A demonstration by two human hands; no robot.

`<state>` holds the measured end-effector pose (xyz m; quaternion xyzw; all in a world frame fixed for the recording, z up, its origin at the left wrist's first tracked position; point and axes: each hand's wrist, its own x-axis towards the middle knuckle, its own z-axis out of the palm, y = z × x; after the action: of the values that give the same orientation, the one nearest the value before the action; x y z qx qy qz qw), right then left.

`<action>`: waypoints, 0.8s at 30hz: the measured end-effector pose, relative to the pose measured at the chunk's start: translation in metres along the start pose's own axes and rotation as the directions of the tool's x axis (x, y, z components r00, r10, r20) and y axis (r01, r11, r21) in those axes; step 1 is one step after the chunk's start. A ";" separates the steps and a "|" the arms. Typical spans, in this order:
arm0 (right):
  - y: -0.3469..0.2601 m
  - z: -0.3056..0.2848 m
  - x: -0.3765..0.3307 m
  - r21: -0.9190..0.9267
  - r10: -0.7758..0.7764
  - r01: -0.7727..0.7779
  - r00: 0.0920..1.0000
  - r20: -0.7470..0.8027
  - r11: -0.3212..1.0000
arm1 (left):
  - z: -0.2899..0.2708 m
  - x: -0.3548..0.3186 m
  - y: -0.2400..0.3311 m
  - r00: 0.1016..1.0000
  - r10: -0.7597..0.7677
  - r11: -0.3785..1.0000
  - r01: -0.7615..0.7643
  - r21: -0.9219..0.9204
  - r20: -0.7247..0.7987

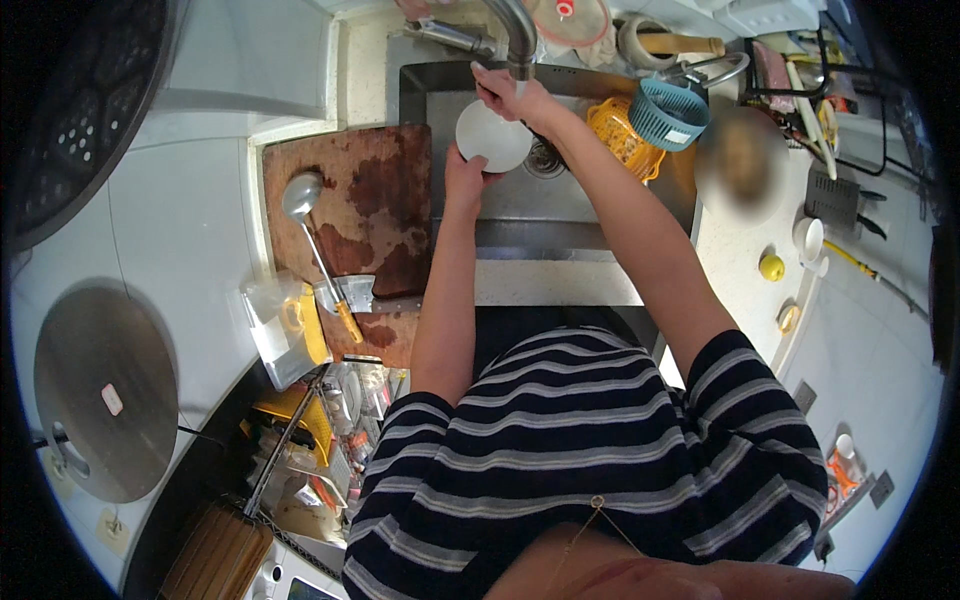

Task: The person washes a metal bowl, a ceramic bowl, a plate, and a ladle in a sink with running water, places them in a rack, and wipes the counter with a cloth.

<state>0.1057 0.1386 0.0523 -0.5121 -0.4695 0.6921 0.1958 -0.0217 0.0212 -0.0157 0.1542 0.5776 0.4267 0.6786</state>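
A round white bowl (492, 137) is over the metal sink (540, 215). My left hand (467, 182) is closed on its lower left edge, with the thumb along the rim. At the bowl's upper edge, just under the spout of the curved tap (515, 35), is my right hand (515, 100). Its fingers stretch to the upper left and nothing shows in them. Beside the bowl, partly behind my right forearm, a dark coiled thing lies near the drain (545, 165).
Blue (670, 115) and yellow baskets (622, 140) stand at the sink's right. On the left, a wet wooden cutting board (345, 200) has a metal ladle (315, 230) lying across it. A yellow fruit (771, 267) and a white cup (808, 238) are on the right counter.
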 end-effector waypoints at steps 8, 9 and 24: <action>-0.013 -0.009 0.000 0.013 -0.289 0.289 0.952 0.105 0.957 | 0.005 0.001 0.000 0.999 -0.029 0.996 0.033 -0.088 0.042; -0.017 -0.007 -0.003 -0.004 -0.257 0.259 0.961 0.105 0.966 | 0.002 0.002 -0.001 0.999 -0.010 0.995 0.013 -0.102 0.035; 0.043 -0.074 0.065 -0.653 -0.450 0.290 0.889 -0.087 0.700 | 0.008 -0.013 -0.019 1.000 0.017 0.969 -0.010 0.246 -0.026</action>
<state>0.1548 0.1997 -0.0211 -0.5214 -0.7376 0.3760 0.2065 -0.0063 0.0026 -0.0178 0.2350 0.6344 0.3584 0.6433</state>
